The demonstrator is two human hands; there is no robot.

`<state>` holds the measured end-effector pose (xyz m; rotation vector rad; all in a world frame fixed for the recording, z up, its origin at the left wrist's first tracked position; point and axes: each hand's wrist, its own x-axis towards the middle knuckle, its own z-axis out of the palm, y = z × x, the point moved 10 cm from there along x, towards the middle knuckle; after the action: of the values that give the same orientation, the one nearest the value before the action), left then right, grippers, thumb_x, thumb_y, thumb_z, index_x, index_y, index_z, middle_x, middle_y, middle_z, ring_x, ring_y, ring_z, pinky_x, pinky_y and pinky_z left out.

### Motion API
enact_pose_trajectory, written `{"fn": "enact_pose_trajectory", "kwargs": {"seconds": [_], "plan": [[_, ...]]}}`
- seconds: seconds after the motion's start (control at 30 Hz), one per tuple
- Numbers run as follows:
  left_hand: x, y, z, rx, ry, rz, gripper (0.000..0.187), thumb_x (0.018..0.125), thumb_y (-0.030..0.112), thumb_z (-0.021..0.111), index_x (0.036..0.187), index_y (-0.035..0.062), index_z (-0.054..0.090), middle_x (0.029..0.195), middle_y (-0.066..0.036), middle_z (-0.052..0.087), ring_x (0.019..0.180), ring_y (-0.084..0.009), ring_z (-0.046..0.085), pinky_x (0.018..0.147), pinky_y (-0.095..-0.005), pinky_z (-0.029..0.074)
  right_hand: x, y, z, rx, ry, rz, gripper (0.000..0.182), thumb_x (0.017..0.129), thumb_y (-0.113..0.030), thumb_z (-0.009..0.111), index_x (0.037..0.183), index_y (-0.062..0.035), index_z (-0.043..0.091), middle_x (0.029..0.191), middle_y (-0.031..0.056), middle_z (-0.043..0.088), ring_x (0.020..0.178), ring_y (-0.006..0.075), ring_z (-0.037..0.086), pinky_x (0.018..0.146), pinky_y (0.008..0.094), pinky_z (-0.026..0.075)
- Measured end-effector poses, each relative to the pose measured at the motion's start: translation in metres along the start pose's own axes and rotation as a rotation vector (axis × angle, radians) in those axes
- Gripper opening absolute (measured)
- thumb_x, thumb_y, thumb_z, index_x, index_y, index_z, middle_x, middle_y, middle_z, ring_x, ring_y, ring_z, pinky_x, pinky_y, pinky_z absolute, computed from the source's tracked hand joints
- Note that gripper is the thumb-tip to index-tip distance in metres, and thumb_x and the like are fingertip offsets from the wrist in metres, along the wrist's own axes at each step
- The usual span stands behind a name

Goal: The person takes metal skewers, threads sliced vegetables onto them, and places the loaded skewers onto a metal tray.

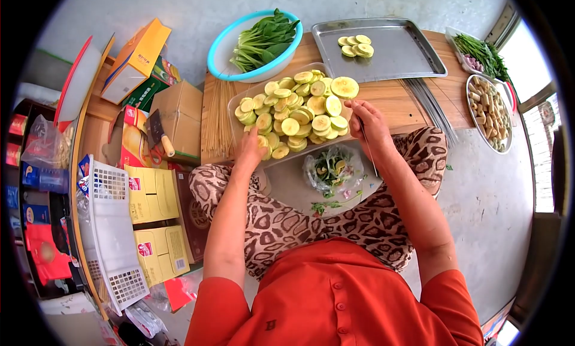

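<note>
Head view: your right grip (371,126) pinches a thin skewer (372,157); your left grip (248,149), closure unclear, touches zucchini slices (290,127) in the tray (286,158); they're likely light, slippery, best held by the edges

my right hand (371,128) grips a thin skewer (368,149) near a big slice (344,87); my left hand (247,149) touches the heaped pile of slices (299,112).
</note>
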<state>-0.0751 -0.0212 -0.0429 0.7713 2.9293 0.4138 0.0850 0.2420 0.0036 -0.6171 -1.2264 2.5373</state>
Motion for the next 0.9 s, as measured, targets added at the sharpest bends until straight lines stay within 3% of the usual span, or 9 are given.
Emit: {"fn": "enact_pose_trajectory", "kwargs": {"seconds": [0.1, 0.17, 0.2, 0.27, 0.3, 0.4, 0.5, 0.77, 0.9], "plan": [[0.003, 0.0, -0.001, -0.015, 0.001, 0.011, 0.05, 0.073, 0.016, 0.07, 0.118, 0.0018, 0.053, 0.102, -0.018, 0.06, 0.097, -0.0326, 0.059, 0.08, -0.0402, 0.049, 0.0, 0.002, -0.001, -0.041, 0.0, 0.008, 0.015, 0.094, -0.015, 0.05, 0.098, -0.002, 0.056, 0.055, -0.0022, 0.041, 0.045, 0.0066, 0.032, 0.042, 0.0214, 0.024], [0.013, -0.011, 0.008, -0.548, -0.115, -0.135, 0.047, 0.078, 0.019, 0.068, 0.116, -0.0008, 0.051, 0.1, -0.015, 0.061, 0.092, -0.0258, 0.06, 0.078, -0.0365, 0.05, -0.001, 0.002, 0.0, -0.051, 0.001, 0.008, 0.015, 0.094, -0.016, 0.05, 0.097, -0.0023, 0.056, 0.055, -0.0023, 0.041, 0.045, 0.0066, 0.032, 0.042, 0.0214, 0.024], [0.017, -0.009, 0.001, -0.545, -0.117, -0.131, 0.047, 0.078, 0.019, 0.068, 0.116, -0.0008, 0.051, 0.1, -0.015, 0.061, 0.092, -0.0258, 0.06, 0.078, -0.0365, 0.05, -0.002, 0.003, 0.0, -0.064, 0.0, 0.012, 0.015, 0.094, -0.016, 0.05, 0.097, -0.0026, 0.056, 0.054, -0.0023, 0.041, 0.045, 0.0067, 0.032, 0.042, 0.0214, 0.024], [0.017, -0.008, 0.004, -1.447, -0.225, -0.331, 0.042, 0.084, 0.025, 0.063, 0.115, -0.0011, 0.051, 0.1, -0.015, 0.061, 0.087, -0.0223, 0.06, 0.077, -0.0344, 0.051, -0.003, 0.005, 0.003, -0.08, -0.011, 0.02, 0.018, 0.095, -0.018, 0.049, 0.1, -0.0017, 0.055, 0.055, -0.0027, 0.04, 0.045, 0.0065, 0.031, 0.042, 0.0212, 0.024], [0.017, -0.004, -0.007, -1.444, -0.221, -0.327, 0.042, 0.084, 0.025, 0.063, 0.115, -0.0011, 0.051, 0.1, -0.015, 0.061, 0.087, -0.0223, 0.06, 0.077, -0.0344, 0.051, -0.003, 0.007, 0.006, -0.099, -0.024, 0.029, 0.021, 0.096, -0.02, 0.049, 0.103, -0.0007, 0.054, 0.056, -0.0031, 0.04, 0.045, 0.0064, 0.03, 0.043, 0.0211, 0.023], [0.018, 0.032, -0.042, -2.066, -0.32, -0.235, 0.047, 0.09, 0.036, 0.05, 0.117, -0.0017, 0.052, 0.103, -0.018, 0.059, 0.088, -0.0262, 0.059, 0.078, -0.0345, 0.052, 0.0, 0.011, 0.009, -0.111, -0.045, 0.032, 0.021, 0.096, -0.02, 0.049, 0.102, -0.0011, 0.054, 0.056, -0.0032, 0.04, 0.045, 0.0064, 0.03, 0.043, 0.0212, 0.024], [0.02, 0.047, -0.061, -2.176, -0.394, -0.162, 0.048, 0.09, 0.037, 0.049, 0.118, -0.0019, 0.051, 0.103, -0.017, 0.058, 0.086, -0.0251, 0.058, 0.076, -0.0338, 0.051, -0.002, 0.014, 0.015, -0.134, -0.039, 0.047, 0.017, 0.095, -0.019, 0.048, 0.093, -0.004, 0.057, 0.054, -0.003, 0.042, 0.045, 0.0062, 0.034, 0.042, 0.0213, 0.025], [0.028, 0.045, -0.037, -2.264, -0.382, -0.13, 0.045, 0.091, 0.037, 0.047, 0.116, -0.0005, 0.054, 0.103, -0.016, 0.059, 0.083, -0.0235, 0.057, 0.074, -0.032, 0.05, -0.004, 0.03, 0.02, -0.211, -0.058, 0.08, 0.018, 0.094, -0.019, 0.05, 0.096, -0.0044, 0.059, 0.055, -0.004, 0.043, 0.047, 0.0056, 0.036, 0.045, 0.0204, 0.027], [0.031, 0.03, -0.016, -2.291, -0.192, -0.316, 0.046, 0.093, 0.04, 0.042, 0.114, 0.0003, 0.055, 0.1, -0.015, 0.06, 0.079, -0.0215, 0.056, 0.071, -0.0313, 0.05, -0.009, 0.034, 0.037, -0.299, -0.17, 0.113, 0.017, 0.094, -0.019, 0.051, 0.097, -0.0053, 0.06, 0.055, -0.0044, 0.041, 0.047, 0.005, 0.035, 0.044, 0.0204, 0.027]]}}
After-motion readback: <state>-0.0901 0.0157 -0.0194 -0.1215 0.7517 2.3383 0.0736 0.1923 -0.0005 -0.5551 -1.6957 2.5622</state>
